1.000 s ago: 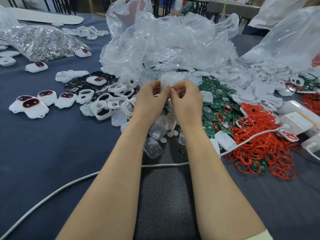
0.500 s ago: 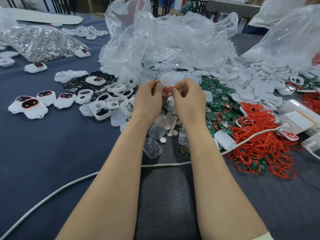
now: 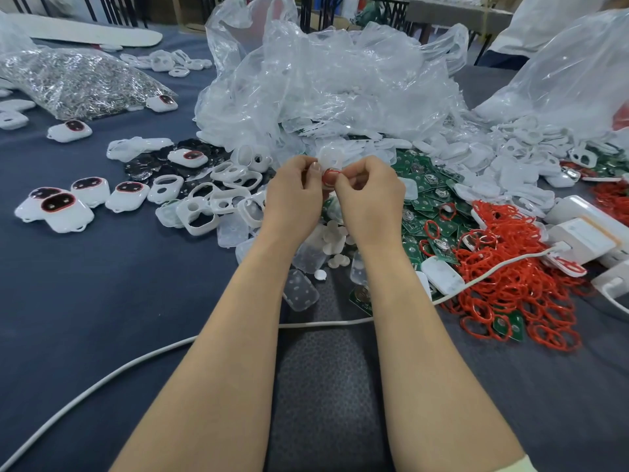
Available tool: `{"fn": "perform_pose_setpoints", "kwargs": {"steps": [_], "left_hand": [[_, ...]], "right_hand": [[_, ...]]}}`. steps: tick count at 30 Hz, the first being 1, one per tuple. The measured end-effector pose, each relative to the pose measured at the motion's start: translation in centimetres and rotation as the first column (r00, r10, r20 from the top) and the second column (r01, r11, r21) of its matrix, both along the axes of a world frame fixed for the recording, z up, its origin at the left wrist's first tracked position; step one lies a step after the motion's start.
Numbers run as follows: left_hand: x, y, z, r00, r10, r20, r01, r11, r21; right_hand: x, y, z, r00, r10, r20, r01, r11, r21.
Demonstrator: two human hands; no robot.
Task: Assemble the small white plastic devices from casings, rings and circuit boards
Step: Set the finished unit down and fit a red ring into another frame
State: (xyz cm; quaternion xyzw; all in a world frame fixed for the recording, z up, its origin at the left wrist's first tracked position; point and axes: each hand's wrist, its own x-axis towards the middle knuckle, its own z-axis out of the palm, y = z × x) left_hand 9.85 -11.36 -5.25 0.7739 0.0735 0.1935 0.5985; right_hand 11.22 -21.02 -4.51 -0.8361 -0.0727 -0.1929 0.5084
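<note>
My left hand (image 3: 294,195) and my right hand (image 3: 369,199) meet over the middle of the table, fingers curled. Between them they hold a small white casing (image 3: 329,157), and a red ring (image 3: 332,174) is pinched at my fingertips against it. Much of the casing is hidden behind my fingers. Open white casings (image 3: 200,206) lie to the left, green circuit boards (image 3: 425,195) to the right, and a heap of red rings (image 3: 510,267) further right. Finished white devices with dark faces (image 3: 63,207) sit at the far left.
Crumpled clear plastic bags (image 3: 323,83) rise behind my hands. A bag of small metal parts (image 3: 78,80) lies at the back left. A white cable (image 3: 102,379) crosses the dark blue table (image 3: 102,301) in front. White chargers (image 3: 582,233) sit at the right edge.
The red ring has come into sight between my fingertips, where a second ago only the white casing showed. My hands stay together in the same spot.
</note>
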Motion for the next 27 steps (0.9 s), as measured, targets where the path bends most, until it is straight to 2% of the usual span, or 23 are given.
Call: {"fn": "perform_pose_setpoints", "kwargs": {"steps": [12,18,21,27], "left_hand": [[-0.22,-0.13,-0.2,0.998,0.033,0.049,-0.044,0.968,0.246],[-0.44,-0.26,-0.25,0.998,-0.007,0.065,-0.007,0.975,0.221],[-0.6,-0.35,-0.34,0.997,-0.024,0.074,0.004,0.963,0.268],[-0.39,-0.29,-0.5,0.997,-0.025,0.067,0.007,0.968,0.252]], "right_hand": [[-0.34,-0.15,0.48,1.0,-0.016,-0.005,0.016,1.0,-0.027],[-0.27,-0.28,0.37,1.0,-0.018,-0.004,0.018,1.0,-0.018],[-0.15,-0.47,0.25,0.999,-0.032,0.001,0.032,0.999,-0.018],[0.15,-0.66,0.03,0.999,0.001,-0.054,-0.002,1.0,-0.015]]}}
